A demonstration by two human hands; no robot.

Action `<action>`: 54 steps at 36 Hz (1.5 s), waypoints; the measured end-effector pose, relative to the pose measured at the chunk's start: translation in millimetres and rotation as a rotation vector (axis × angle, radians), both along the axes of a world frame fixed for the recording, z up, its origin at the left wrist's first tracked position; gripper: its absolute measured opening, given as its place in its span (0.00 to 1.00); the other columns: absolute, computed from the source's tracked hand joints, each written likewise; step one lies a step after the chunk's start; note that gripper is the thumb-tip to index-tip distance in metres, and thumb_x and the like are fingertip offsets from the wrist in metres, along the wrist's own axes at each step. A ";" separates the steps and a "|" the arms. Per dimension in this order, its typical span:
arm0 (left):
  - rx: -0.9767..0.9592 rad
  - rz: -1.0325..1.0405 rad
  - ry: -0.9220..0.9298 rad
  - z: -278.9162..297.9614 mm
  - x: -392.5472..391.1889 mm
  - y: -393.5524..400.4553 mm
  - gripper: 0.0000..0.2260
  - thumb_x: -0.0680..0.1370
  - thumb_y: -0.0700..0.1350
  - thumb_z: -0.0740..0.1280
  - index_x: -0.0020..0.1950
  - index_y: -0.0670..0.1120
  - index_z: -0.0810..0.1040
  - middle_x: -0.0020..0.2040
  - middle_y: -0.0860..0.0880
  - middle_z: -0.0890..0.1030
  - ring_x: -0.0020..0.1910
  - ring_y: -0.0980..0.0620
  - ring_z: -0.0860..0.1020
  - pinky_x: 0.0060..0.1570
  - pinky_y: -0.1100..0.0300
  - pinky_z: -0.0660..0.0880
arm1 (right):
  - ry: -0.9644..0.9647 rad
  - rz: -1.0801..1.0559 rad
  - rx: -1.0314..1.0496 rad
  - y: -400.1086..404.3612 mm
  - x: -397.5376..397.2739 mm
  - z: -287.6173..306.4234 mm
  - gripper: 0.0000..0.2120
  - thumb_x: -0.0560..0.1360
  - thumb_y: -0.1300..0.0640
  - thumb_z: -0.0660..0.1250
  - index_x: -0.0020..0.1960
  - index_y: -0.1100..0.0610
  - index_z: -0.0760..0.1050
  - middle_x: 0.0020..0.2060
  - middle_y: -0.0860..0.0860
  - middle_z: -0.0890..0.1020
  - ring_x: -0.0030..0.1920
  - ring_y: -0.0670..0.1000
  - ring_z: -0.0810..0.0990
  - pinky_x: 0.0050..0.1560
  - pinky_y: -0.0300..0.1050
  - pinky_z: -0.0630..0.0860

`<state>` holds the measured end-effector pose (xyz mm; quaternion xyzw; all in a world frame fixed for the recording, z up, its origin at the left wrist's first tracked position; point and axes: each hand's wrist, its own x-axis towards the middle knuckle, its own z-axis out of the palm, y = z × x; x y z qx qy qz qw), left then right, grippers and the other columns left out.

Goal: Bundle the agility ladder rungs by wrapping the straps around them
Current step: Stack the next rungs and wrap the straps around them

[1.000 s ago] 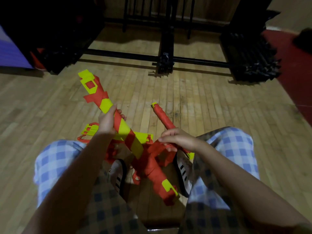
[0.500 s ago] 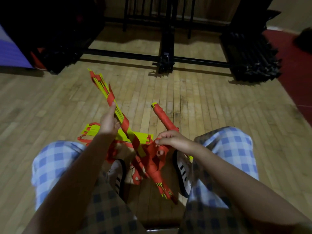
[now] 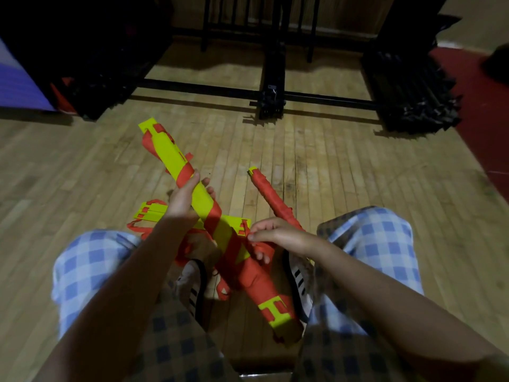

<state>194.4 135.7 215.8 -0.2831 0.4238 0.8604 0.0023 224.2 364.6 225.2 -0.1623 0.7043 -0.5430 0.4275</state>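
Both hands work at mid-frame: the left hand [image 3: 184, 198] grips the yellow rung bundle [image 3: 217, 227], fingers curled round it, while the right hand [image 3: 278, 234] pinches an orange strap [image 3: 257, 248] beside it. A second wrapped bundle [image 3: 271, 195] lies behind the right hand, and loose rungs [image 3: 154, 212] behind the left wrist. Two shoes [image 3: 192, 285] sit below on the wooden floor [image 3: 344, 166]; black racks [image 3: 410, 92] stand at the upper right.
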 end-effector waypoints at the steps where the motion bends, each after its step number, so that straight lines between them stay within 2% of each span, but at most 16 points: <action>1: -0.007 0.019 -0.027 -2.8 0.0 -3.1 0.05 0.81 0.46 0.64 0.47 0.48 0.73 0.37 0.49 0.76 0.26 0.53 0.77 0.28 0.63 0.76 | -0.020 0.010 0.011 -0.1 0.2 -0.4 0.09 0.80 0.61 0.64 0.42 0.61 0.76 0.31 0.56 0.81 0.26 0.49 0.79 0.33 0.39 0.77; 7: -0.149 0.156 -0.065 -3.7 -2.2 -6.7 0.11 0.79 0.53 0.65 0.44 0.47 0.72 0.34 0.48 0.72 0.27 0.51 0.72 0.32 0.59 0.72 | -0.120 0.110 0.158 -2.0 2.5 -4.5 0.07 0.80 0.61 0.64 0.48 0.65 0.76 0.31 0.55 0.83 0.28 0.50 0.82 0.34 0.41 0.80; 12: -0.133 0.207 -0.096 -4.3 -8.4 -7.9 0.15 0.82 0.54 0.54 0.41 0.47 0.68 0.36 0.46 0.70 0.32 0.48 0.72 0.33 0.58 0.70 | -0.089 0.071 0.220 0.3 -8.7 -5.8 0.11 0.79 0.59 0.65 0.39 0.60 0.78 0.29 0.56 0.82 0.28 0.51 0.81 0.37 0.43 0.81; 16: -0.106 0.220 -0.102 -3.7 -8.2 -7.6 0.12 0.84 0.50 0.55 0.53 0.44 0.71 0.40 0.44 0.74 0.38 0.47 0.75 0.39 0.55 0.73 | 0.047 0.086 0.289 6.5 -15.7 -7.1 0.14 0.78 0.57 0.65 0.34 0.56 0.77 0.28 0.55 0.82 0.31 0.51 0.81 0.51 0.45 0.78; 22: -0.163 0.227 -0.067 -5.3 -9.7 -11.1 0.12 0.84 0.51 0.56 0.56 0.44 0.72 0.43 0.44 0.77 0.41 0.48 0.78 0.46 0.53 0.76 | 0.145 0.014 0.259 10.6 -16.4 -6.9 0.10 0.79 0.58 0.65 0.39 0.60 0.75 0.26 0.52 0.78 0.28 0.47 0.79 0.53 0.45 0.76; 26: -0.170 0.165 -0.075 -4.1 -12.4 -10.1 0.17 0.83 0.54 0.51 0.42 0.47 0.71 0.38 0.46 0.74 0.37 0.49 0.74 0.38 0.58 0.70 | 0.158 0.063 0.268 7.9 -11.4 -7.6 0.08 0.79 0.59 0.65 0.44 0.63 0.76 0.27 0.51 0.78 0.28 0.49 0.77 0.41 0.41 0.77; 29: -0.275 0.125 -0.106 -6.3 -14.0 -10.7 0.16 0.83 0.51 0.50 0.41 0.46 0.70 0.40 0.44 0.74 0.37 0.47 0.73 0.38 0.58 0.69 | 0.125 0.096 0.266 5.8 -8.7 -8.2 0.07 0.80 0.61 0.64 0.49 0.65 0.77 0.30 0.52 0.78 0.27 0.47 0.77 0.33 0.36 0.75; 35: -0.383 -0.012 -0.099 -2.2 -5.2 -11.1 0.13 0.83 0.54 0.57 0.57 0.46 0.73 0.44 0.47 0.77 0.43 0.50 0.76 0.51 0.53 0.72 | 0.056 0.063 0.183 2.8 -9.1 -8.6 0.08 0.79 0.62 0.63 0.47 0.66 0.77 0.32 0.55 0.79 0.27 0.48 0.78 0.34 0.37 0.75; 38: -0.204 -0.077 -0.057 -0.5 -1.8 -11.7 0.10 0.82 0.50 0.62 0.47 0.46 0.75 0.33 0.52 0.80 0.34 0.56 0.78 0.37 0.59 0.76 | 0.024 0.047 0.145 2.4 -10.7 -8.9 0.07 0.79 0.62 0.64 0.46 0.66 0.77 0.33 0.54 0.79 0.28 0.48 0.79 0.37 0.39 0.76; 40: -0.136 -0.046 0.011 -11.6 -4.9 -16.0 0.07 0.81 0.41 0.65 0.57 0.40 0.77 0.43 0.51 0.83 0.42 0.57 0.81 0.43 0.63 0.77 | 0.012 0.038 0.134 2.2 -10.8 -10.7 0.06 0.79 0.63 0.64 0.44 0.64 0.76 0.32 0.54 0.79 0.29 0.48 0.79 0.38 0.40 0.76; 42: 0.011 -0.075 0.046 -16.1 -6.3 -16.9 0.24 0.77 0.28 0.62 0.73 0.38 0.66 0.61 0.48 0.74 0.61 0.54 0.73 0.60 0.67 0.67 | 0.022 0.021 0.140 3.0 -10.4 -13.0 0.05 0.79 0.63 0.64 0.44 0.63 0.75 0.31 0.53 0.79 0.29 0.48 0.79 0.37 0.40 0.76; 44: 0.012 -0.049 0.051 -11.7 -2.3 -15.1 0.28 0.75 0.26 0.60 0.75 0.38 0.64 0.66 0.46 0.72 0.67 0.50 0.70 0.66 0.64 0.63 | 0.044 -0.002 0.131 4.1 -10.4 -13.9 0.06 0.79 0.64 0.64 0.43 0.62 0.74 0.30 0.52 0.79 0.29 0.48 0.79 0.36 0.39 0.76; 47: -0.128 -0.014 -0.013 -2.2 3.3 -7.3 0.11 0.80 0.48 0.64 0.60 0.45 0.76 0.53 0.48 0.79 0.54 0.49 0.79 0.62 0.52 0.72 | 0.055 -0.036 0.064 5.8 -10.1 -12.7 0.08 0.79 0.63 0.64 0.41 0.63 0.75 0.30 0.54 0.78 0.29 0.49 0.78 0.37 0.39 0.75; 48: -0.032 0.025 -0.026 6.1 2.8 -3.1 0.10 0.81 0.52 0.62 0.53 0.46 0.76 0.49 0.48 0.78 0.49 0.49 0.79 0.58 0.50 0.74 | 0.059 -0.044 0.047 6.0 -9.5 -12.4 0.09 0.79 0.63 0.64 0.41 0.63 0.75 0.30 0.54 0.78 0.29 0.49 0.78 0.37 0.39 0.75; 52: 0.024 0.069 0.067 16.3 3.8 5.9 0.09 0.83 0.50 0.59 0.50 0.45 0.73 0.47 0.46 0.80 0.49 0.41 0.80 0.51 0.50 0.76 | 0.076 -0.034 0.028 6.5 -8.6 -11.0 0.10 0.79 0.63 0.64 0.39 0.60 0.76 0.30 0.53 0.79 0.29 0.49 0.78 0.37 0.38 0.75; 54: 0.073 0.049 0.091 13.2 1.3 4.8 0.09 0.83 0.50 0.59 0.47 0.47 0.72 0.37 0.48 0.81 0.38 0.47 0.83 0.38 0.58 0.79 | 0.078 -0.009 0.045 7.3 -9.2 -8.8 0.11 0.80 0.63 0.64 0.38 0.59 0.76 0.29 0.53 0.78 0.28 0.48 0.77 0.36 0.38 0.75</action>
